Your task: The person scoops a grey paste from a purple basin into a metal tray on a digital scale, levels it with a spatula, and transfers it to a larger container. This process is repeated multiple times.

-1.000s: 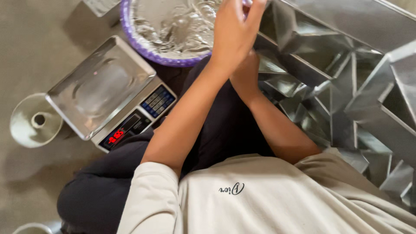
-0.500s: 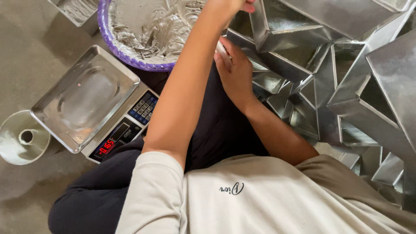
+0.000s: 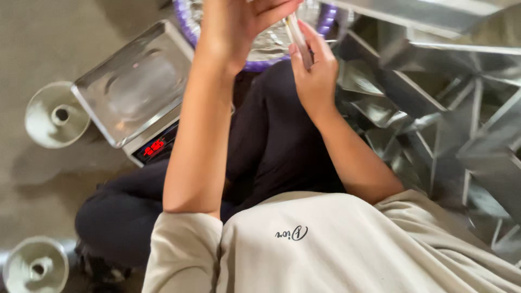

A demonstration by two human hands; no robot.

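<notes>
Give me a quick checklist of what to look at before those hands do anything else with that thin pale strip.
1. Thin pale strip pinched in the right hand: ok.
2. Left hand touching the strip's upper end: cannot tell, its fingertips leave the frame.
3. Steel tray of the digital scale holds nothing: ok.
4. Red display on the scale lit: ok.
5. Purple-rimmed basin lined with foil close in front of the hands: ok.
6. Stack of shiny folded metal boxes at the right, stable: cannot tell.

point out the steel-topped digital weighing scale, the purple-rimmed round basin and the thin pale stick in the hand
steel-topped digital weighing scale [image 3: 130, 89], head view, middle of its tray
purple-rimmed round basin [image 3: 260, 65], head view, near rim
thin pale stick [image 3: 300, 40], head view, mid shaft
</notes>
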